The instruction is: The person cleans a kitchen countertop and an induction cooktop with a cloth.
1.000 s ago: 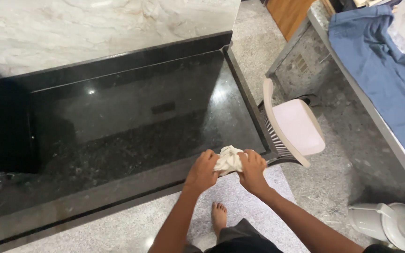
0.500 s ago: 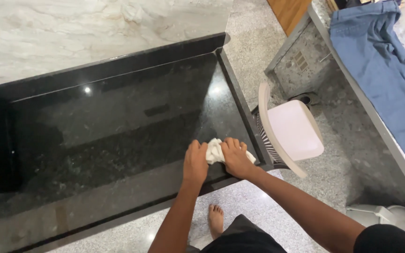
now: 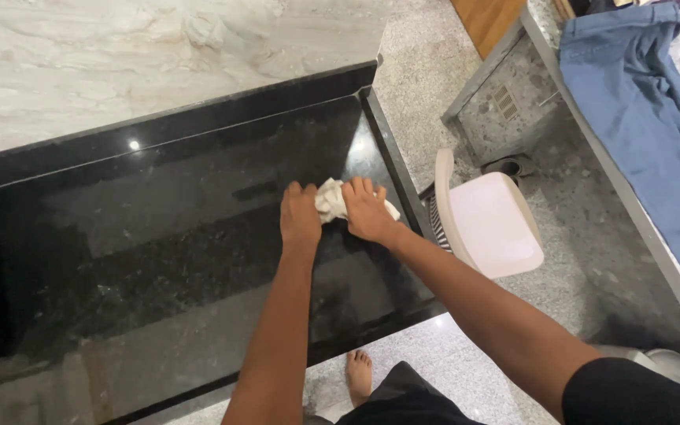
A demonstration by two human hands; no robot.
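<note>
1. Spanning most of the view, the polished black granite countertop [image 3: 159, 236] runs from a pale marble wall [image 3: 120, 55] at the back to a front edge above the speckled grey floor [image 3: 426, 63]. Its gloss looks even, with no clear streaks or wet patches, so I cannot tell which parts have been wiped; the long left stretch seems likely to be left.
2. Lying on a grey counter at the right, a blue cloth garment [image 3: 655, 118] is well apart from the work.
3. Standing just beside the countertop's right end, a pale pink plastic chair [image 3: 489, 224] is untouched.
4. Both arms reach to the far right part of the slab, near its raised back edge.
5. The left hand [image 3: 301, 216] rests palm down with fingers curled over the rag's left side.
6. The right hand [image 3: 365, 208] presses on its right side, fingers bent and gripping it.
7. Bunched between the 2 hands, the small crumpled white rag [image 3: 330, 201] sits on the granite.
</note>
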